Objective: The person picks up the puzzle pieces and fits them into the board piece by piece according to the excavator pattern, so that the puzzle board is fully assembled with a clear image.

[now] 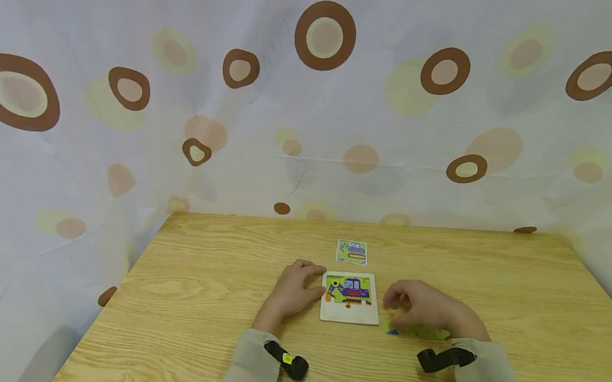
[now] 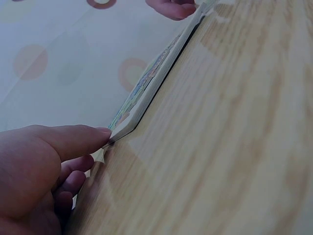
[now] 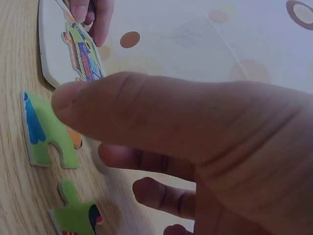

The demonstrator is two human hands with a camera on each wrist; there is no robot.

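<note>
A white puzzle tray (image 1: pixel 349 314) lies flat on the table with joined digger pieces (image 1: pixel 353 288) filling its upper part; its lower strip is bare white. At the tray's left side my left hand (image 1: pixel 294 287) touches the edge, its thumb straight against a corner in the left wrist view. Just right of the tray, my right hand (image 1: pixel 424 304) hovers with thumb and fingers apart, holding nothing. Beneath it lie loose jigsaw pieces, partly hidden: a green one with a blue patch (image 3: pixel 45 142) and another green one with black and red marks (image 3: pixel 73 215).
A small picture card (image 1: pixel 352 252) showing a digger lies behind the tray. The wooden table (image 1: pixel 208 268) reaches back to a patterned curtain (image 1: pixel 258 117) that also hangs along both sides. Black straps with cameras sit on both sleeved wrists.
</note>
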